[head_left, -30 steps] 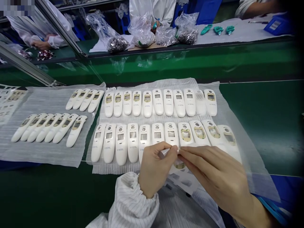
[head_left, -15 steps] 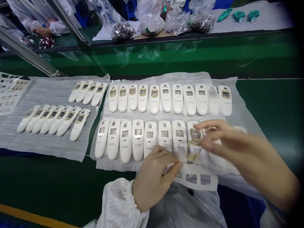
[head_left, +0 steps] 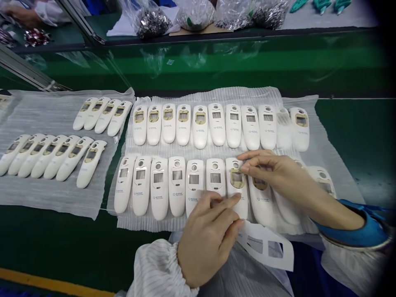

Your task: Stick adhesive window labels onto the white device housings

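Right hand is grasping a gold-edged window film between thumb and fingertips. The film sits over the display opening of a white plastic device housing, in the lower row. Left hand is not clenched: its fingers lie extended across the lower body of that housing, apparently to steady it on the foam while the right hand works at the film. A die-cut white backing sheet with rectangular openings lies just beside the left hand; whether that hand has hold of it cannot be told.

Housings stand in two close rows, faces up, on a ridged white foam sheet, a layout judged to protect the surfaces and keep each unit within reach. A second foam sheet carries further housings to the left, and both sheets rest on the green bench. Several housings show the same gold-edged film; others show a bare window.

On the far bench, clear plastic bags hold small dark metallic parts. A co-worker's hand is visible at upper left, well apart
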Motion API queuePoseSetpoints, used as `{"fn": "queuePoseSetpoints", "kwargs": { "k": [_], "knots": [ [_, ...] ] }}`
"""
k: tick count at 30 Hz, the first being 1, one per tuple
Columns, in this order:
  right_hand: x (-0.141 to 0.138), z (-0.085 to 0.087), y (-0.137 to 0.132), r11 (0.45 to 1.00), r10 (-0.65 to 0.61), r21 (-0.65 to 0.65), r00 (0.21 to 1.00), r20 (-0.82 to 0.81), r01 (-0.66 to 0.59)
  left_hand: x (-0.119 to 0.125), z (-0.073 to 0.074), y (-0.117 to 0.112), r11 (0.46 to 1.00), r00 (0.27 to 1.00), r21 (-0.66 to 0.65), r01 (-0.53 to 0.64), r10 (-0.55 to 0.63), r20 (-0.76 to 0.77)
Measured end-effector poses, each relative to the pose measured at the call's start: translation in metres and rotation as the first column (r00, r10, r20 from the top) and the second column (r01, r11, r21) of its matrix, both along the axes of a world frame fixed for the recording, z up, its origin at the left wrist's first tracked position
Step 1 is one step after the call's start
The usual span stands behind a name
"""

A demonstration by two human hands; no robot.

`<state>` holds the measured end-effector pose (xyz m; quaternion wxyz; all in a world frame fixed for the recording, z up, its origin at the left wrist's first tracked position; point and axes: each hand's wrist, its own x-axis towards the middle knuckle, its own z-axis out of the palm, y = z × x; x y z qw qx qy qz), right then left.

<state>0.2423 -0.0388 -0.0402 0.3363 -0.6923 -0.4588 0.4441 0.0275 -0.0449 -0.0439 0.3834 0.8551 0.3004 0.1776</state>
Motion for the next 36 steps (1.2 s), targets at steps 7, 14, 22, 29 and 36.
{"fn": "queuePoseSetpoints", "kwargs": {
  "k": [7,14,22,29,36],
  "knots": [
    [-0.0005,0.0019,0.0002,0.998,-0.018,-0.061,1.000,0.002,0.018,0.0033,-0.0010,0.0014,1.000,1.000,0.003,-0.005,0.005,0.026],
    [-0.0039,0.0056,0.0001,0.996,-0.034,-0.081,0.999,-0.009,0.034,0.0026,-0.0016,-0.0001,1.000,1.000,-0.009,0.004,-0.003,0.028],
    [-0.0045,0.0083,0.0007,0.994,-0.067,-0.093,0.997,-0.043,0.063,0.0040,-0.0014,0.0005,1.000,1.000,-0.010,0.007,-0.007,0.007],
    [-0.0021,0.0025,0.0001,0.998,-0.033,-0.059,0.999,0.001,0.033,0.0042,-0.0014,-0.0009,1.000,1.000,0.003,0.003,-0.003,0.006],
    [-0.0006,0.0004,-0.0009,0.998,-0.026,-0.049,0.999,0.019,0.027,0.0046,-0.0023,-0.0020,1.000,1.000,-0.007,0.007,-0.007,-0.012]
  ]
}}
